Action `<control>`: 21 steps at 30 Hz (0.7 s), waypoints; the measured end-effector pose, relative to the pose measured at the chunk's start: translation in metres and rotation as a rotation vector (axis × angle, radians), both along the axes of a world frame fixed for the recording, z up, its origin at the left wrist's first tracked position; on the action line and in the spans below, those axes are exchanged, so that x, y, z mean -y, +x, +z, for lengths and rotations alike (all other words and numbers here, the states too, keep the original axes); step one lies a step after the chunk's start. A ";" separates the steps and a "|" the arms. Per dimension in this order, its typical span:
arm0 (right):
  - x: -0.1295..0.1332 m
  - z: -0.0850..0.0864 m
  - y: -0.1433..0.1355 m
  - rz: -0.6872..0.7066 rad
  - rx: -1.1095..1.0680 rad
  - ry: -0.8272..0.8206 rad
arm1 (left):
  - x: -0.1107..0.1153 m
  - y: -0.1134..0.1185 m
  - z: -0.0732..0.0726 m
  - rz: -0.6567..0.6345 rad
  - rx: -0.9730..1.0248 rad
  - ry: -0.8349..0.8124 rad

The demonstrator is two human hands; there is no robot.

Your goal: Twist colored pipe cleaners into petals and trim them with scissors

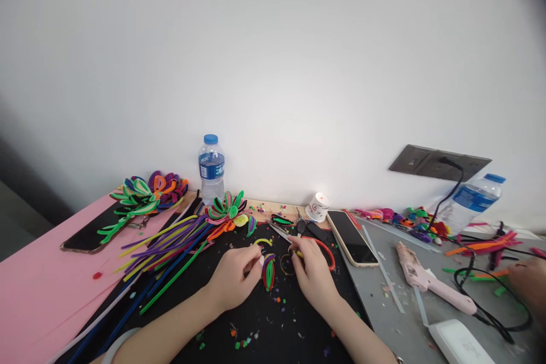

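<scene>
My left hand point(236, 274) is closed in a pinch at the end of a small looped pipe-cleaner petal point(268, 276) in green, red and purple, above a black mat point(256, 327). Opposite it, my right hand point(314, 273) has its fingers curled together, with a bit of yellow at the fingertips; what they grip is mostly hidden. Beneath and behind that hand lie scissors with an orange-red handle point(331, 256), their blades pointing up and left. A short yellow pipe-cleaner piece point(263, 242) is beyond my left fingertips.
Pipe cleaners point(170, 244) and finished flowers point(228, 209) lie left, by a water bottle point(211, 173). A paper cup point(318, 207) and phone point(352, 238) are at the back. At right are a glue gun point(430, 281), its cord, and another person's hand point(529, 278).
</scene>
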State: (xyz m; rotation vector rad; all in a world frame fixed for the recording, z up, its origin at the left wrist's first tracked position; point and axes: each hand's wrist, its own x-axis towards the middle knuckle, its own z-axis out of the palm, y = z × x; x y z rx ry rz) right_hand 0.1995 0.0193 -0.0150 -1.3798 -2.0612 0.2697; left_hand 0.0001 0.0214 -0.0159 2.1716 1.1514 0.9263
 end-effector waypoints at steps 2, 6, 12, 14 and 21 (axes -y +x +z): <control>0.005 0.005 0.000 0.050 0.018 0.034 | 0.000 -0.004 0.004 0.015 -0.059 0.043; 0.015 0.016 -0.008 0.168 0.132 -0.014 | -0.003 -0.018 0.012 0.069 -0.176 0.089; 0.021 0.020 -0.015 0.269 0.169 -0.136 | -0.018 -0.071 0.024 0.285 -0.227 0.083; 0.021 0.019 -0.015 0.295 0.153 -0.152 | -0.024 -0.088 0.026 0.421 -0.300 0.033; 0.020 0.018 -0.010 0.235 0.093 -0.104 | -0.035 -0.111 0.014 0.455 -0.506 -0.255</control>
